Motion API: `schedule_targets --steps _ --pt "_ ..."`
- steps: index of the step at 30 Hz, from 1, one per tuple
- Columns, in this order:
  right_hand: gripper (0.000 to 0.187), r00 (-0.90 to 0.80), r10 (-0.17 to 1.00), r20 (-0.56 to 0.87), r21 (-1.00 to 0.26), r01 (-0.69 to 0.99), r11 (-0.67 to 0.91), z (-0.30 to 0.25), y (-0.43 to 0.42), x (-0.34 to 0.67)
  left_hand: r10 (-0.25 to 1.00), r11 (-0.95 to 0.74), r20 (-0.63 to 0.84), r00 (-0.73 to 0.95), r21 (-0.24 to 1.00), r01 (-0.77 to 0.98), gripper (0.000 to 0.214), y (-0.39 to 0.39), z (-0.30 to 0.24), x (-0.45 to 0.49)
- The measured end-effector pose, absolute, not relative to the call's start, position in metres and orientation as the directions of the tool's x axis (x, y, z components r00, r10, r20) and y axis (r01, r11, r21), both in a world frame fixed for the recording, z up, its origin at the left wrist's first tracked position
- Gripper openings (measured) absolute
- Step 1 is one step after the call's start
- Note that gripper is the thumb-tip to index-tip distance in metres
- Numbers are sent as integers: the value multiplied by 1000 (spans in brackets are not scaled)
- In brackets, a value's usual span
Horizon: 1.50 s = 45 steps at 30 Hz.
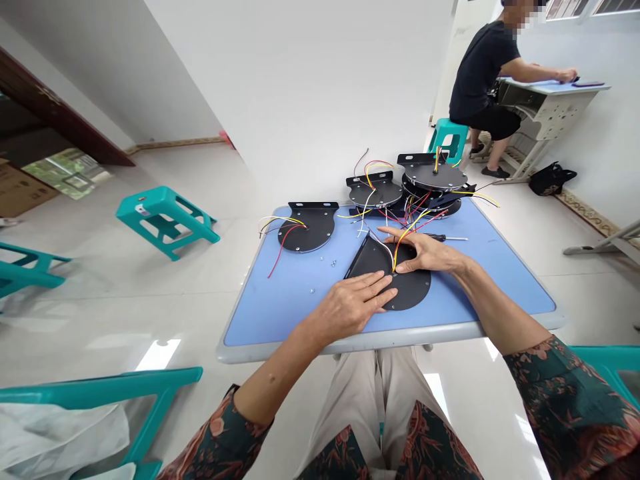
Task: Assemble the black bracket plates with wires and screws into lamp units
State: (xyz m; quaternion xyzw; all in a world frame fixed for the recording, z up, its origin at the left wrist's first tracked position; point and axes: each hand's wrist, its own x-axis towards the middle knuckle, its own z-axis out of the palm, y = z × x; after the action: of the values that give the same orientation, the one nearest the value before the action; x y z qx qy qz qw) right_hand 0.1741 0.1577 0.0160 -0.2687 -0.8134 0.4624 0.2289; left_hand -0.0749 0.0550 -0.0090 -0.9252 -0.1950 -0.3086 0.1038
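Observation:
In front of me on the blue tabletop lies a black rounded plate (pixel 411 293) with a straight flange along its left side. Yellow, red and white wires (pixel 399 249) rise from a hole near its middle. My left hand (pixel 353 303) rests flat on the plate's left part, fingers stretched out. My right hand (pixel 423 253) is at the base of the wires, thumb pressed by the hole and the other fingers reaching behind them; it seems to pinch the wires. Behind my right hand lies a screwdriver (pixel 445 237) with a black handle.
Another wired black plate (pixel 313 230) lies at the table's (pixel 280 313) left. Several more (pixel 435 177) are stacked at the back right, wires sticking out. Small screws (pixel 333 263) lie left of centre. A green stool (pixel 165 217) stands left; a person (pixel 485 73) sits at another desk.

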Motion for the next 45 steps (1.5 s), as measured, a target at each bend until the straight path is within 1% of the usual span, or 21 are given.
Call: schedule_targets --steps 3,7,13,21,28,32,38,45 --pt "89 -746 655 121 -868 241 434 17 156 175 298 -901 620 726 -68 428 28 54 -9 -74" --pt "86 -771 623 132 -834 253 490 19 157 175 309 -894 621 721 -69 443 28 53 -9 -72" --pt "83 -756 642 130 -801 301 517 20 156 176 327 -888 594 735 -73 453 29 53 -8 -71" --pt "80 -764 633 128 -775 321 544 23 153 175 339 -885 572 747 -74 459 32 51 -9 -71" --pt "79 -743 659 121 -697 409 589 27 148 176 353 -886 539 765 -71 459 33 48 -7 -72" --pt "78 -740 658 140 -670 419 613 28 146 176 353 -887 527 773 -75 456 35 47 -8 -73" --pt "76 -748 644 157 -687 387 616 29 144 176 362 -886 498 788 -79 457 38 46 -7 -74" --pt "88 -768 614 181 -736 308 603 29 142 177 357 -890 497 790 -74 449 39 45 -5 -74"
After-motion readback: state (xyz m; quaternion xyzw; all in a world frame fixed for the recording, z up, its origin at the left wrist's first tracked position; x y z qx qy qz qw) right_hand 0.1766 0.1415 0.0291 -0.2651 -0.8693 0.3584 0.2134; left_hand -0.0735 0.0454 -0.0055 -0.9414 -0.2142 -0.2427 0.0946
